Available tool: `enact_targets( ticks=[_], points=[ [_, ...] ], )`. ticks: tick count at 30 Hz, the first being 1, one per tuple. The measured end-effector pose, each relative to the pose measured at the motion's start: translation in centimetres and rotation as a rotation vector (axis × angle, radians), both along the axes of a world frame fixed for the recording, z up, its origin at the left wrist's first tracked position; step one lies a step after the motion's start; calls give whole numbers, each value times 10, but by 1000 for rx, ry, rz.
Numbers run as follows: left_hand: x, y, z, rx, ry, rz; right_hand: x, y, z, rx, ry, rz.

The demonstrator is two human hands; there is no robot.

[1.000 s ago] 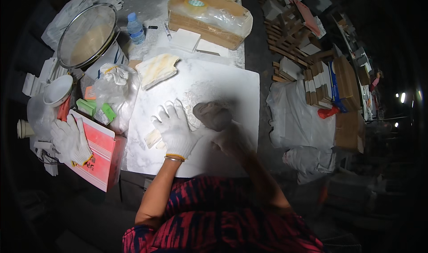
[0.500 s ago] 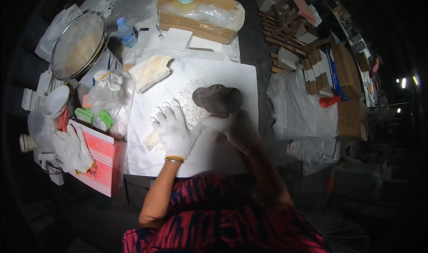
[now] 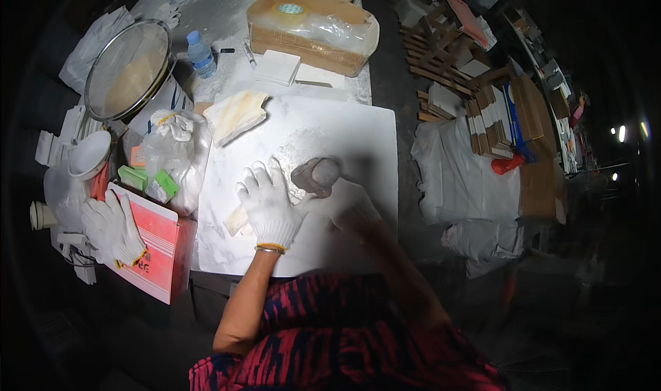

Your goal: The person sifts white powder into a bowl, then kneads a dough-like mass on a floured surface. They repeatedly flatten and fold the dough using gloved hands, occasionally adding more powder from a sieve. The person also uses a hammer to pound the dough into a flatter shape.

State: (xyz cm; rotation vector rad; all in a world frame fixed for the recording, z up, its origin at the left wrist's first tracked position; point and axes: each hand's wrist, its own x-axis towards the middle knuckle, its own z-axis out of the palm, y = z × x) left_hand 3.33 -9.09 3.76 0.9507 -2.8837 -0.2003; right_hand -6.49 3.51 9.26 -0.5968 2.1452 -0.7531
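A marble-patterned white slab [image 3: 372, 129] lies on the table in front of me. My left hand [image 3: 265, 202], in a white knit glove, rests flat on it with fingers spread. My right hand [image 3: 350, 205], also gloved and slightly blurred, is closed round the handle of a club hammer [image 3: 317, 175]. The hammer's grey head is low over crushed white stone bits [image 3: 295, 150] beside my left fingertips; whether it touches them I cannot tell. Small cream stone pieces [image 3: 236, 221] lie by my left palm. Farther off is a larger jagged cream-and-white stone piece [image 3: 237, 118].
A cardboard box [image 3: 310, 43] with tape and clear plastic stands at the back. On the left are a round sieve [image 3: 131, 71], a water bottle [image 3: 201, 55], a plastic bag [image 3: 165, 143] and a red-and-white box [image 3: 155, 246] with a spare glove [image 3: 113, 227] on it.
The hammer has come down from a raised position toward the crushed bits, my right hand lowering with it. My left hand stays in the same place; the view has shifted slightly.
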Motion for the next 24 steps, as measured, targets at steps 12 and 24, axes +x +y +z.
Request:
enact_targets(
  ticks=[12, 24],
  points=[
    [0, 1, -8, 6, 139, 51, -1, -14, -43, 125, 251, 145],
    [6, -2, -20, -79, 105, 46, 7, -14, -10, -198, 343, 97]
  ],
)
